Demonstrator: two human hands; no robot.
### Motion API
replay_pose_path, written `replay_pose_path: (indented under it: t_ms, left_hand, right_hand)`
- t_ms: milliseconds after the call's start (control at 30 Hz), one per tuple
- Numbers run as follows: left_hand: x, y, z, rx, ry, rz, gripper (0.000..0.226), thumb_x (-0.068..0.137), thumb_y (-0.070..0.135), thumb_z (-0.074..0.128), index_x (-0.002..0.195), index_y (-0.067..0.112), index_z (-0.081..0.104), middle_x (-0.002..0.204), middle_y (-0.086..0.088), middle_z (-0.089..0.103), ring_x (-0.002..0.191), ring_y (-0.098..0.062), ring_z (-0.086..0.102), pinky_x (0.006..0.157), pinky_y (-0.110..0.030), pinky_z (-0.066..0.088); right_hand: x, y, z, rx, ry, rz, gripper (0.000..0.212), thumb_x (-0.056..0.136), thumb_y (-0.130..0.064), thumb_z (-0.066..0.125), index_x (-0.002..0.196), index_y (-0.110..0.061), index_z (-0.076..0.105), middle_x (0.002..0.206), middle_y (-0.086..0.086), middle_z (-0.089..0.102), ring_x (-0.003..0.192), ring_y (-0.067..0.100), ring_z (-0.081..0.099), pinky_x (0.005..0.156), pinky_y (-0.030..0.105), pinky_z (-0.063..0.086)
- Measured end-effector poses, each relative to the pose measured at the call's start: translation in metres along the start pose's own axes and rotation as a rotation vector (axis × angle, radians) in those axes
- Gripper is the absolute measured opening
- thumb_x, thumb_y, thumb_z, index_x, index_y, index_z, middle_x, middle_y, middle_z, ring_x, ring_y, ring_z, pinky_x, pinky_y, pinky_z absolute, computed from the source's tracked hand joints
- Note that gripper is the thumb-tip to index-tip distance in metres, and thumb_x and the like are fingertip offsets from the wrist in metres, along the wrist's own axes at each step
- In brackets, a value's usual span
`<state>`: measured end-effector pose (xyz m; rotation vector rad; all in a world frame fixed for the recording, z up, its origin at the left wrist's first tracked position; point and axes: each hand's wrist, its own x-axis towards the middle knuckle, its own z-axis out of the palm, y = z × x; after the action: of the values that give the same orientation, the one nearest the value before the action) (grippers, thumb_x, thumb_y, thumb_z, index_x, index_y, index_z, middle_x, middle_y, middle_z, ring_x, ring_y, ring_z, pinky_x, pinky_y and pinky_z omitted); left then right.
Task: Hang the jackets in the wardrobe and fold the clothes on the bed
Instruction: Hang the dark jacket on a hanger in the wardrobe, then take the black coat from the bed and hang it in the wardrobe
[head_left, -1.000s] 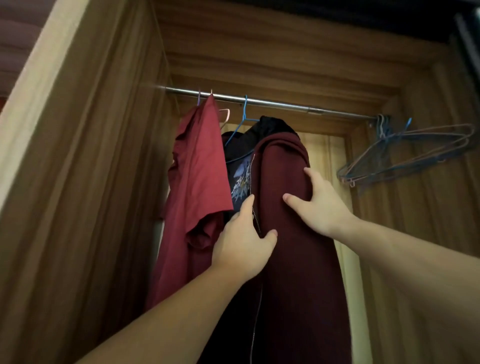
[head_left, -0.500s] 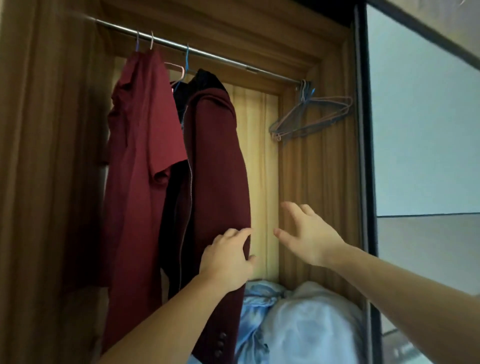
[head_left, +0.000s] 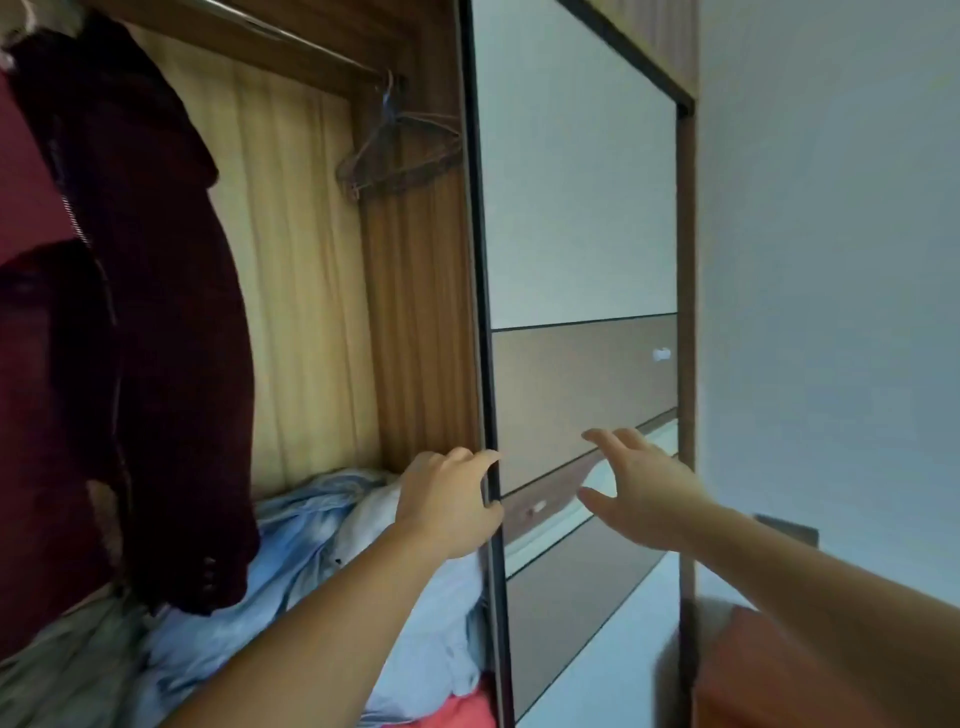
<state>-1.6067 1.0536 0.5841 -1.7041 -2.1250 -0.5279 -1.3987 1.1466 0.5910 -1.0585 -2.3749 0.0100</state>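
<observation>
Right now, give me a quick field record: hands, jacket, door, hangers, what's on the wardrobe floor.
left hand: fingers curled round the dark edge of the sliding door
right hand: open, fingers spread, at the door's panel; contact cannot be told
maroon jacket: hanging in the wardrobe, no hand on it
rail: only partly in view at the top
empty hangers: bunched at the rail's right end, beside the side wall
pale blue and white clothes: crumpled pile on the wardrobe floor, below the jacket
</observation>
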Motion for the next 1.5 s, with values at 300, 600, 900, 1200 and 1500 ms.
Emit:
replay_pose_path:
  t_ms: [300, 600, 900, 1200, 1500]
  left_hand:
    - [0.018, 0.107, 0.098, -0.208, -0.099, 0.324, 0.061, 0.084, 0.044, 0.052, 0.142, 0.035, 0.036, 0.142, 0.006, 0.044, 0.122, -0.024, 0.049, 0.092, -0.036, 0.044]
    - [-0.043, 0.181, 0.172, -0.434, -0.301, 0.644, 0.061, 0.085, 0.047, 0.052, 0.143, 0.035, 0.04, 0.144, 0.006, 0.048, 0.128, -0.019, 0.047, 0.101, -0.038, 0.044]
    - [-0.185, 0.274, 0.106, -0.546, -0.493, 1.018, 0.062, 0.083, 0.05, 0.052, 0.142, 0.038, 0.038, 0.142, 0.008, 0.046, 0.126, -0.018, 0.046, 0.097, -0.038, 0.044]
    - [-0.381, 0.318, 0.008, -0.559, -0.565, 1.263, 0.055, 0.084, 0.046, 0.053, 0.137, 0.039, 0.043, 0.145, 0.007, 0.044, 0.131, -0.019, 0.042, 0.101, -0.037, 0.04]
    - [-0.503, 0.34, -0.047, -0.567, -0.596, 1.479, 0.06, 0.082, 0.047, 0.054, 0.139, 0.037, 0.042, 0.141, 0.007, 0.046, 0.129, -0.017, 0.043, 0.096, -0.039, 0.046]
  right_hand:
    - [-0.123, 0.091, -0.006, -0.203, -0.042, 0.51, 0.067, 0.089, -0.054, 0.049, 0.146, -0.033, 0.023, 0.148, -0.003, 0.03, 0.128, 0.025, 0.042, 0.1, 0.044, 0.041]
    - [-0.277, 0.064, -0.003, -0.388, -0.026, 0.989, 0.068, 0.088, -0.062, 0.044, 0.147, -0.03, 0.027, 0.15, -0.001, 0.034, 0.136, 0.027, 0.034, 0.108, 0.049, 0.032]
    - [-0.476, -0.036, -0.052, -0.489, -0.012, 1.436, 0.062, 0.085, -0.067, 0.042, 0.138, -0.033, 0.038, 0.136, -0.004, 0.045, 0.127, 0.023, 0.04, 0.101, 0.043, 0.033]
    - [-0.652, -0.167, -0.076, -0.461, 0.109, 1.656, 0.069, 0.082, -0.07, 0.045, 0.14, -0.034, 0.035, 0.136, -0.005, 0.043, 0.127, 0.022, 0.04, 0.099, 0.042, 0.036]
    - [-0.752, -0.25, -0.106, -0.487, 0.212, 1.818, 0.068, 0.083, -0.065, 0.049, 0.141, -0.032, 0.034, 0.137, -0.004, 0.043, 0.126, 0.021, 0.041, 0.098, 0.04, 0.04]
